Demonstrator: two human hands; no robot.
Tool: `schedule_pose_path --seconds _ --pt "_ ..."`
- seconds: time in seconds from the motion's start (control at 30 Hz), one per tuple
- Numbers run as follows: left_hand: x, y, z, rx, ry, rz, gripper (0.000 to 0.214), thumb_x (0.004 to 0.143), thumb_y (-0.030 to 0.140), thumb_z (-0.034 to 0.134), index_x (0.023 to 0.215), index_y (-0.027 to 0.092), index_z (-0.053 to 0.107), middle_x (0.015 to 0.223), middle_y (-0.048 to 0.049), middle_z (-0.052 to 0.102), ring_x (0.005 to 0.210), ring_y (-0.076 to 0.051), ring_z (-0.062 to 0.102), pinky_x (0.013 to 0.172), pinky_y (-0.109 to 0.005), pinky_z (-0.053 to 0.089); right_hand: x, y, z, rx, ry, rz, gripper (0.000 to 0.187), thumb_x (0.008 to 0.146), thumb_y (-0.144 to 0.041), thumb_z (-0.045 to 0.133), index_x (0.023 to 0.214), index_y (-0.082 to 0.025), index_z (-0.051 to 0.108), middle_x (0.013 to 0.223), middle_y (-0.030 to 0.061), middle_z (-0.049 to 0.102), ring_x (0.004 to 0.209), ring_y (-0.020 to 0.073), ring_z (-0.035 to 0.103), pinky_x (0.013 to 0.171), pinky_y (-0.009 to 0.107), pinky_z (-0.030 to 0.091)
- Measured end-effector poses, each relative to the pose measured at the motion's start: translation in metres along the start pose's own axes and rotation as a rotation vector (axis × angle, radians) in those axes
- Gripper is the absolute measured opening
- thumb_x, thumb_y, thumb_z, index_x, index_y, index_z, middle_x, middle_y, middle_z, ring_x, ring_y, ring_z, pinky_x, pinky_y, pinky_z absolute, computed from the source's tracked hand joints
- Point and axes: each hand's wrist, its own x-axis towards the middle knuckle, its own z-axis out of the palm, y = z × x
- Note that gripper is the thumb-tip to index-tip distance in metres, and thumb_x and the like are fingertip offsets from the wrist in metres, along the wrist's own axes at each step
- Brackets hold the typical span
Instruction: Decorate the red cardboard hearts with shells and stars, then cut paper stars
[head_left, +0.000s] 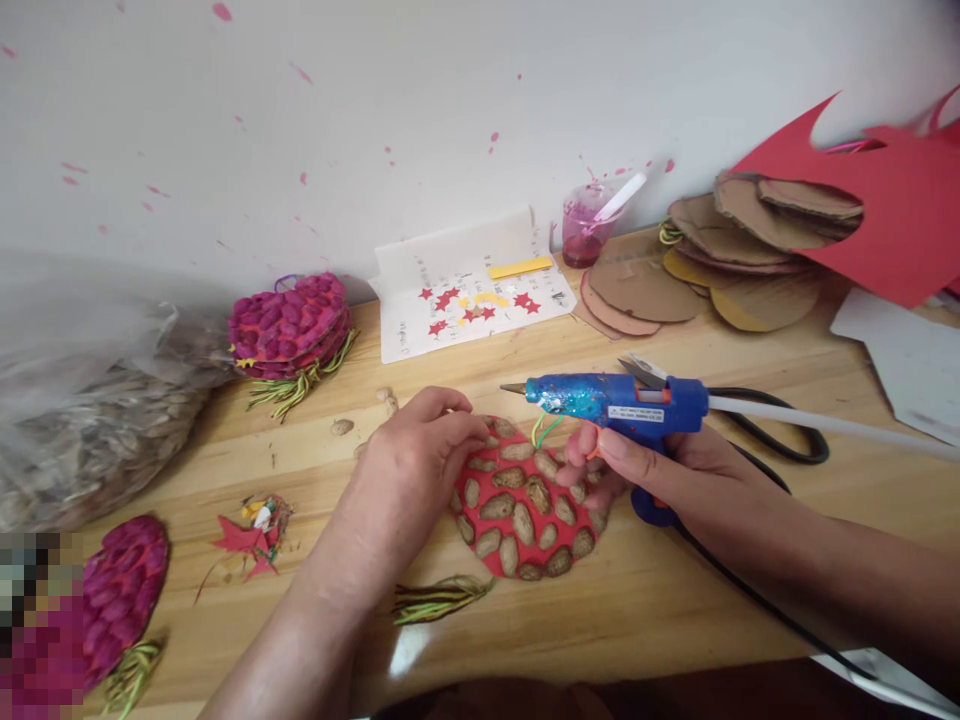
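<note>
1. Right in front of me, the left hand [420, 450] arches over the upper-left rim of a red disc [504, 527], fingers drawn close together; they probably steady it, though I can't tell whether they pinch anything.
2. The right hand [664, 470] is wrapped around the handle of a blue glue gun [592, 395], raised above the disc, likely keeping its metal tip off the peanuts [523, 523].
3. The disc lies on the wooden surface [315, 640] between both hands, peanuts upward, presumably for easy reach.
4. Paper stars [488, 313] sit on a white sheet [405, 335], perhaps so the small pieces stay together.
</note>
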Motion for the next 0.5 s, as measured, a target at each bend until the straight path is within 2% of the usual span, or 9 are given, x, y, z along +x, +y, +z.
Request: schedule_pose_path --seconds 0.27,0.5 --pt "0.0013 0.0008 0.0024 0.018 -0.017 -0.001 0.018 0.09 0.015 0.061 0.088 0.025 0.076 0.101 -0.0001 0.067 0.082 -0.012 0.066 0.065 -0.02 0.051 -0.0007 0.0026 -0.0012 0.002 -0.001 -0.015 0.024 0.093 -0.047 0.062 0.096 -0.026 0.071 0.089 0.0011 0.072 0.078 0.0151 0.069 0.068 0.023 0.06" --pt "0.0007 0.001 0.0028 0.017 -0.042 -0.024 0.021 0.092 0.016 0.058 0.09 0.027 0.076 0.103 0.0001 0.066 0.084 -0.013 0.066 0.068 -0.021 0.051 -0.0023 0.0007 -0.0001 -0.011 0.002 -0.002 0.026 0.094 -0.047 0.061 0.099 -0.023 0.069 0.09 0.0022 0.071 0.079 0.0161 0.068 0.069 0.025 0.06"
